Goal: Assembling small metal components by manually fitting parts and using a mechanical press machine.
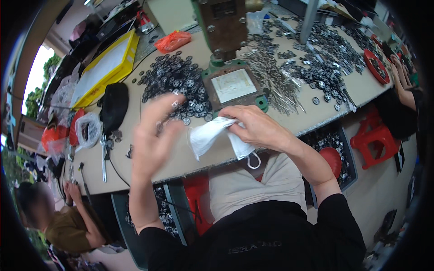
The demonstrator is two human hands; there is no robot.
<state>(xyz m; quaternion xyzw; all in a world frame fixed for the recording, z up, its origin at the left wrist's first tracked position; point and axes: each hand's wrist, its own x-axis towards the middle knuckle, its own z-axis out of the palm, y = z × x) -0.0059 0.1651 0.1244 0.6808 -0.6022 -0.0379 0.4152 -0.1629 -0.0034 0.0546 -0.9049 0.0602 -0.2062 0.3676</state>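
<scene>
Pinched in my right hand [257, 126] is a white face mask [205, 137], folded at the fingers, with an ear loop hanging below. Hand and mask are over the table's front edge, just in front of the press. My left hand [156, 140] is raised to the left of the mask and blurred by motion. Its thumb and fingers are apart, with nothing visible between them. Behind it lies a heap of small black wheels with silver spokes [194, 88]. Right behind my right hand is the green press [224, 27], with a pale square plate [233, 86] on its base.
Thin metal rods [275, 83] and small dark parts [316, 63] cover the table's right side. To the left are a yellow tray [131, 54], a black cloth-like item [114, 106] and a wrench [104, 158]. Bins of parts [346, 153] flank my legs. A co-worker [68, 226] sits at left.
</scene>
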